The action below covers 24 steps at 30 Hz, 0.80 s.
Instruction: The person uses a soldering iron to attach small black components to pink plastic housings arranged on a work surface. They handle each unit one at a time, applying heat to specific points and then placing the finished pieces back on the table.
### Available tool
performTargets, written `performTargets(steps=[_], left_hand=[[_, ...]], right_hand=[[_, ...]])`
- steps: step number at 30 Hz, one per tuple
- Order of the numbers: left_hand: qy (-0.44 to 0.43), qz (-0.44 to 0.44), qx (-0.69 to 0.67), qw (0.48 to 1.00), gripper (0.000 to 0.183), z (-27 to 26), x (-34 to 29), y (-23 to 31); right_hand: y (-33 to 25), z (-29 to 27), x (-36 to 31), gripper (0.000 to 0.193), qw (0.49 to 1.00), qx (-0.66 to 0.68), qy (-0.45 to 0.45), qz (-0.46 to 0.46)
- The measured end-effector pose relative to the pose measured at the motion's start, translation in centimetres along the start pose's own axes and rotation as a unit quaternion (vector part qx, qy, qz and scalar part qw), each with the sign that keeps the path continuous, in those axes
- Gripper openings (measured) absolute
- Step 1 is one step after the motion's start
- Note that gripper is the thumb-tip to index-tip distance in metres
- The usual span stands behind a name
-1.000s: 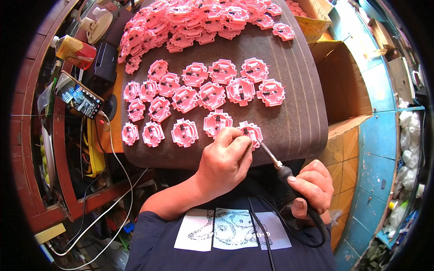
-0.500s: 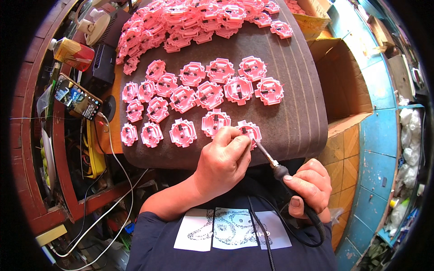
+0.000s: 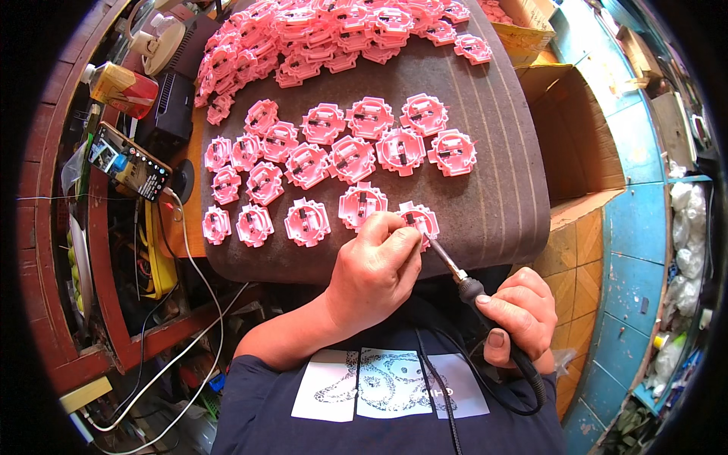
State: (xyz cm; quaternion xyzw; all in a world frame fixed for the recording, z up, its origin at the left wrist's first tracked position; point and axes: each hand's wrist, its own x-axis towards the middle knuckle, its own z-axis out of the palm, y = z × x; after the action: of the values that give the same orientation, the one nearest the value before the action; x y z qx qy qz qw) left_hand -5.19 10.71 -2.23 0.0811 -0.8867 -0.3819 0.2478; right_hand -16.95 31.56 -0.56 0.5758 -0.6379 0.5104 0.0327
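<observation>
My right hand (image 3: 519, 315) is wrapped around the dark handle of a soldering iron (image 3: 453, 265). The iron's tip reaches up and left into a round pink plastic part (image 3: 419, 218) at the near edge of the table. My left hand (image 3: 377, 258) is closed in a pinch against that part's left side; whatever lies between its fingertips is hidden. Just beyond the knuckles sits another pink part (image 3: 362, 206) with small black pieces inside. Several similar pink parts (image 3: 307, 222) stand in loose rows to the left and farther back.
A big heap of pink parts (image 3: 318, 38) covers the far end of the dark-topped table (image 3: 500, 174). An open cardboard box (image 3: 580, 136) stands at the right. On the left are a propped phone (image 3: 130, 163), a drink bottle (image 3: 121, 89) and a white cable (image 3: 201, 273). The iron's cord loops over my lap.
Both hands and the soldering iron hold practically the same position. Only the picture on the phone's screen differs.
</observation>
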Motion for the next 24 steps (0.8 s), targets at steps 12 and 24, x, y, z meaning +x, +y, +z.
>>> performTargets(steps=[12,24], left_hand=[[0.001,-0.004,0.000,1.000,0.017,0.03,-0.01,0.05],[0.000,-0.001,0.000,1.000,0.017,-0.01,0.10,0.06]], right_hand=[[0.02,0.04,-0.02,0.029,1.000,-0.002,0.002,-0.005],[0.08,0.09,-0.06,0.029,1.000,0.004,0.005,0.000]])
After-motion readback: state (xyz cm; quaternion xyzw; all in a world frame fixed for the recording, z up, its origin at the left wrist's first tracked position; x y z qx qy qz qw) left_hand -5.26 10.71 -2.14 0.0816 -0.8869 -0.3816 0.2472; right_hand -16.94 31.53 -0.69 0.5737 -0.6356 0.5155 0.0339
